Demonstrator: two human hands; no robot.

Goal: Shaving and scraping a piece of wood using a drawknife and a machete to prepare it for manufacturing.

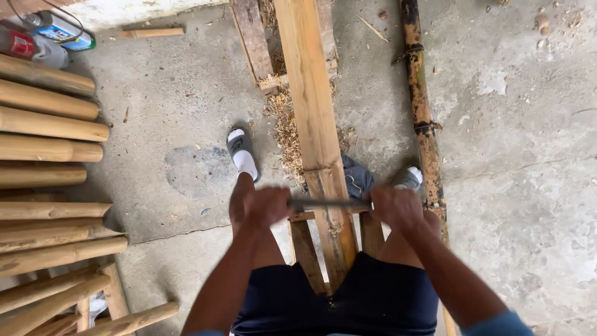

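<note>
View from above of a seated person's lap and legs. Both hands grip a thin metal blade (329,203) held crosswise over a long wooden plank (314,124). The left hand (267,206), at nine o'clock of the plank, is closed in a fist round one end; the right hand (396,208), at three o'clock, is closed round the other. Wood shavings (287,130) lie beside the plank. A stack of pale poles (50,124) sits at nine o'clock, a dark bamboo pole (423,118) at two o'clock.
</note>
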